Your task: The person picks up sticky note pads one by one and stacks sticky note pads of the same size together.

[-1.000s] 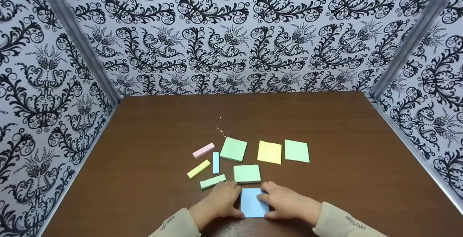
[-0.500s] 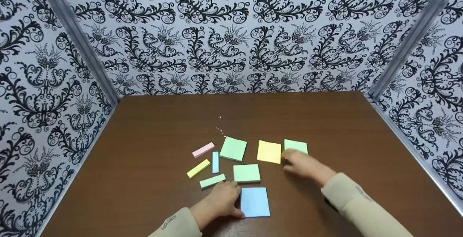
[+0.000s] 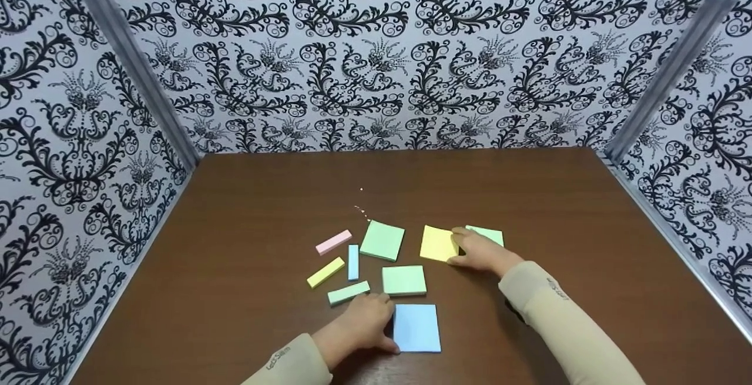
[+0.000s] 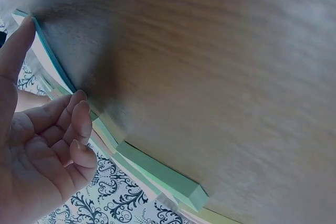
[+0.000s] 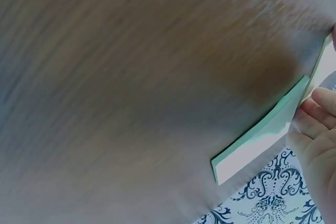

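Note:
In the head view, my left hand [image 3: 365, 320] holds the left side of a blue sticky note pad [image 3: 417, 328], thumb at the near corner and a finger by the far corner. The left wrist view shows its other fingers [image 4: 81, 156] curled beside the pad. Farther back, my right hand [image 3: 480, 251] grips the right side of a yellow sticky note pad [image 3: 437, 243], its thumb at the near corner and fingers at the far one. A light green pad [image 3: 489, 235] lies partly hidden behind this hand; the right wrist view shows the same green pad [image 5: 257, 135] beside the fingers.
Two more green pads [image 3: 382, 240] [image 3: 404, 280] lie mid-table. To their left are narrow strips: pink [image 3: 333, 242], blue [image 3: 353, 262], yellow [image 3: 325, 272] and green [image 3: 348, 293], the last close to my left hand. Patterned walls [image 3: 376, 79] enclose the brown table [image 3: 264, 197].
My right hand has let go of the blue pad, moved away and to the right, and taken hold of the yellow pad. My left hand stays at the blue pad.

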